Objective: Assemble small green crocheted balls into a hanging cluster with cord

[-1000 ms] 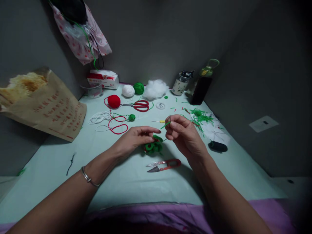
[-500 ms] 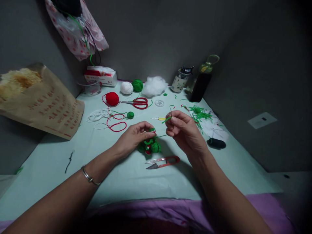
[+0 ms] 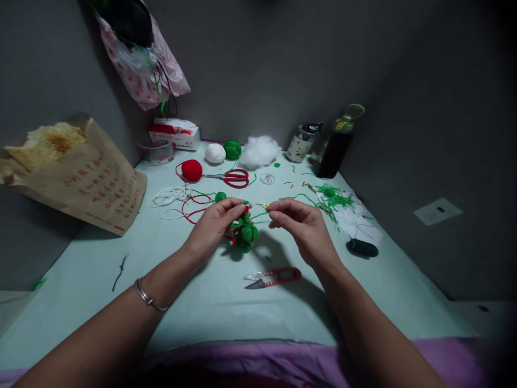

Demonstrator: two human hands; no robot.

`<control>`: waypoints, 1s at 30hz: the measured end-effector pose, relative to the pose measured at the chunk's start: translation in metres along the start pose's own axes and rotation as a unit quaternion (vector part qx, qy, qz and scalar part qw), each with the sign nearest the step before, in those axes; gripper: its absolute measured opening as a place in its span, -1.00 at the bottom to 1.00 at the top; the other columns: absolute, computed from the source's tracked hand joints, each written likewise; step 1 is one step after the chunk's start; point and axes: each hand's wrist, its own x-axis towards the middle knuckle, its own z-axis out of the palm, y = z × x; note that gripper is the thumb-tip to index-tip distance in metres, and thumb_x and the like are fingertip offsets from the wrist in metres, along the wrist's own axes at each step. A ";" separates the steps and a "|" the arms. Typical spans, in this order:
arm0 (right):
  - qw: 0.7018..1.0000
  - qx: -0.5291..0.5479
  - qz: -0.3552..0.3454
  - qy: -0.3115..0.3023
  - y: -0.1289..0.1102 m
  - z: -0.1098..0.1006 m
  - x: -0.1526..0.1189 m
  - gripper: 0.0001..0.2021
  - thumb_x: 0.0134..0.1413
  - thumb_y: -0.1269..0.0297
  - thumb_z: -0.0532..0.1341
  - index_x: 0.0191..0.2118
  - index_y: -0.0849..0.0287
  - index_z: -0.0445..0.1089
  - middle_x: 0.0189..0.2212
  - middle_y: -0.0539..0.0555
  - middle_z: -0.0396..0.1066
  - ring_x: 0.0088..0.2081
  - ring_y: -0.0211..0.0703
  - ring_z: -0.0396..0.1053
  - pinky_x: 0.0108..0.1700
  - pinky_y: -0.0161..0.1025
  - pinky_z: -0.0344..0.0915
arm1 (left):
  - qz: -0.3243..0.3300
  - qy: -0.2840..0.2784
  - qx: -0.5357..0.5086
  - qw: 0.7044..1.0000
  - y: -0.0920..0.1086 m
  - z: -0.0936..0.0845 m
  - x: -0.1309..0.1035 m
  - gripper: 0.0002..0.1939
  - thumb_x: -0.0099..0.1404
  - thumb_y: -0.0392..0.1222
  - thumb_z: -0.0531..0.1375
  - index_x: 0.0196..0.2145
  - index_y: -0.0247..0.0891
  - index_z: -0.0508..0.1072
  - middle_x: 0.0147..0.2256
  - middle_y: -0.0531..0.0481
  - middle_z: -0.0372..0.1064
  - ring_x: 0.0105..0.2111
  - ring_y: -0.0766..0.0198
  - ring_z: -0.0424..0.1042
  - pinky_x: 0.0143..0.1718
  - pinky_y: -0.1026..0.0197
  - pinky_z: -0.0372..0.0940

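My left hand pinches the top of a small green crocheted piece with red and white bits, held just above the table. To its right, my right hand is closed at the fingertips on a thin metal needle, which points left toward the piece. The yellow-handled hook lies behind these fingertips, partly hidden and overlapping the needle in view. Green yarn spans the gap between the hands. Below them, orange-handled thread snips rest on the table.
Behind the hands lie red scissors, a red yarn ball, white stuffing and loose yarn. A paper bag stands left. Green scraps, a dark roll and a bottle are right.
My right hand has lowered and its needle has turned from upright to pointing left. My left hand has lifted and turned the green piece slightly. The whole view has shifted a little.
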 end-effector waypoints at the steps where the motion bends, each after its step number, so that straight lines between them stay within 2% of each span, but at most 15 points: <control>1: 0.999 -0.038 -0.016 0.000 0.000 0.001 -0.001 -0.91 0.02 0.26 0.42 -0.31 0.12 0.61 -0.40 -0.01 0.43 -0.40 -0.28 0.34 -0.35 -0.28 0.27 | -0.001 0.004 -0.004 1.000 0.001 -0.001 0.000 -0.71 0.29 0.00 0.32 -0.19 -0.27 0.46 -0.41 0.06 0.40 -0.53 0.40 0.36 -0.54 0.35 0.22; 5: 0.990 -0.126 -0.054 -0.023 -0.002 0.005 -0.003 -0.90 0.11 0.30 0.35 -0.27 0.14 0.63 -0.43 -0.01 0.38 -0.40 -0.28 0.27 -0.38 -0.27 0.14 | 0.001 0.021 -0.015 1.000 0.003 -0.003 0.000 -0.72 0.27 -0.02 0.33 -0.23 -0.27 0.45 -0.40 0.01 0.48 -0.51 0.37 0.41 -0.50 0.34 0.26; 10: 0.979 -0.178 -0.086 -0.042 -0.002 0.006 -0.003 -0.88 0.15 0.35 0.30 -0.26 0.16 0.62 -0.46 0.00 0.34 -0.39 -0.24 0.27 -0.34 -0.25 0.17 | 0.007 0.014 -0.015 1.000 0.003 -0.003 0.000 -0.73 0.27 -0.03 0.34 -0.25 -0.28 0.46 -0.41 0.02 0.49 -0.49 0.38 0.41 -0.47 0.36 0.27; 21: 0.960 -0.246 -0.131 -0.024 0.003 0.010 -0.008 -0.85 0.20 0.42 0.24 -0.25 0.16 0.59 -0.45 0.00 0.33 -0.38 -0.24 0.30 -0.35 -0.27 0.20 | -0.003 0.018 -0.031 0.999 0.000 -0.002 0.001 -0.70 0.21 -0.07 0.39 -0.21 -0.27 0.45 -0.40 0.02 0.53 -0.45 0.35 0.48 -0.44 0.35 0.30; 30: 0.960 -0.244 -0.137 -0.017 0.008 0.008 -0.005 -0.86 0.20 0.42 0.24 -0.24 0.15 0.57 -0.43 0.00 0.33 -0.38 -0.24 0.30 -0.34 -0.27 0.22 | 0.004 0.017 -0.046 0.999 0.003 -0.001 0.002 -0.66 0.09 -0.11 0.45 -0.26 -0.27 0.46 -0.41 0.00 0.56 -0.43 0.31 0.50 -0.40 0.30 0.31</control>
